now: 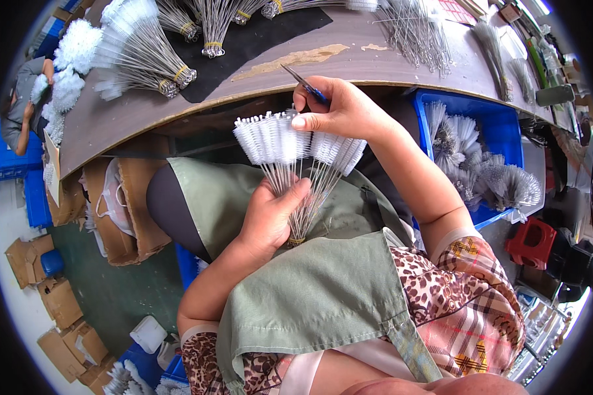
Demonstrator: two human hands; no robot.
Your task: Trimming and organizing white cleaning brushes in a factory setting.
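Observation:
My left hand is wrapped round the wire stems of a bundle of tube brushes above my lap. Their white bristle heads fan upward in two clumps, and a yellow band gathers the stems at the bottom. Curled just above the heads, my right hand holds a small pair of scissors with blue on the handle, its dark tips pointing up and left, away from the brushes. The right thumb touches or nearly touches the bristle tops; whether it pinches one brush is hard to see.
Banded brush bundles lie on the table, with loose brushes at the far right. A blue crate of brushes stands right, near a red stool. Cardboard boxes stand left. Another person sits far left.

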